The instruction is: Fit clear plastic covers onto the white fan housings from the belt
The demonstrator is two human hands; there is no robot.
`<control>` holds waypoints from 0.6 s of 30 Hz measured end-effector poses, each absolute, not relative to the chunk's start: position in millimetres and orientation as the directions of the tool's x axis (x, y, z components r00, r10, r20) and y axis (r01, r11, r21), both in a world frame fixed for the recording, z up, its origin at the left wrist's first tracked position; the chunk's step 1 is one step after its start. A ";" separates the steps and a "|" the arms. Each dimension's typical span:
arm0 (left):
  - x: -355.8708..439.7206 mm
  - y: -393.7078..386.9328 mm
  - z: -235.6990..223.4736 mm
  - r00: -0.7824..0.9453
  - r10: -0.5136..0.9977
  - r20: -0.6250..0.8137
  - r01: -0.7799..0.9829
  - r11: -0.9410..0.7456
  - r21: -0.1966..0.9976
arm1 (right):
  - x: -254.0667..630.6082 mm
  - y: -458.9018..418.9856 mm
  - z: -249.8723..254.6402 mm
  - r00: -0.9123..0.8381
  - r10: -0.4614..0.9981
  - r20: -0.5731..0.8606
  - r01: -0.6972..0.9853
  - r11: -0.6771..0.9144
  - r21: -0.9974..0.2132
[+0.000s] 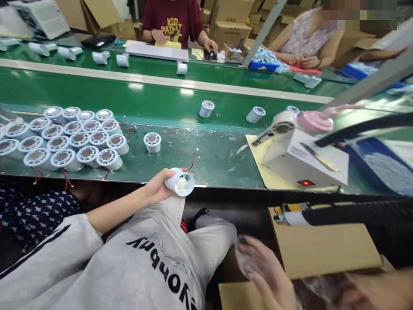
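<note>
My left hand [160,186] is closed round a light-blue cylindrical fan housing [171,183], just off the bench's near edge. The housing's open end faces right and shows a white round hub inside. A thin red wire with a small white plug stretches from behind it onto the bench. Low on the right, my right hand [272,275] is blurred by motion beside an open cardboard box [329,249]. Its fingers are round a clear plastic piece [247,258], whose exact kind I cannot make out. Another housing [152,142] stands on the bench beyond my left hand.
Many similar housings [79,138] are packed together at the left. A white machine [309,159] with a lit red switch stands at the right, near a blue tray [380,168]. Two housings stand by the green conveyor [161,97]. Co-workers [174,26] sit across it.
</note>
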State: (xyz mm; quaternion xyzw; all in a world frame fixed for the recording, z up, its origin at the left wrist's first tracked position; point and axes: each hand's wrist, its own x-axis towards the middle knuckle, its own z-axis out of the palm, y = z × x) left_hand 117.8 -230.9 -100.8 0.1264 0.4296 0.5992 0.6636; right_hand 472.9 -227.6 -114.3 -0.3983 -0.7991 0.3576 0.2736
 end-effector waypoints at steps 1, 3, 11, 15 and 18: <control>124.1 -230.7 -106.2 0.055 0.891 -0.451 -0.690 0.360 0.627 | 456.6 -228.3 -117.8 -0.590 0.767 0.254 0.431 0.565 -0.704; 135.3 -228.3 -116.7 0.279 0.822 -0.496 -0.598 0.553 0.580 | 422.2 -225.9 -121.0 -0.668 0.616 0.418 0.439 0.780 -0.446; 155.6 -214.4 -107.5 0.504 0.843 -0.187 0.205 0.094 0.974 | 378.9 -208.5 -110.9 -0.613 0.680 0.403 0.663 0.720 -0.206; 159.4 -212.9 -107.6 0.400 0.914 0.060 0.373 -0.222 0.901 | 388.9 -209.9 -107.7 -0.599 0.769 0.223 0.544 0.596 -0.590; 161.0 -211.4 -120.3 0.389 0.910 0.143 0.355 -0.292 0.888 | 391.9 -211.4 -107.2 -0.512 0.838 0.190 0.429 0.441 -0.789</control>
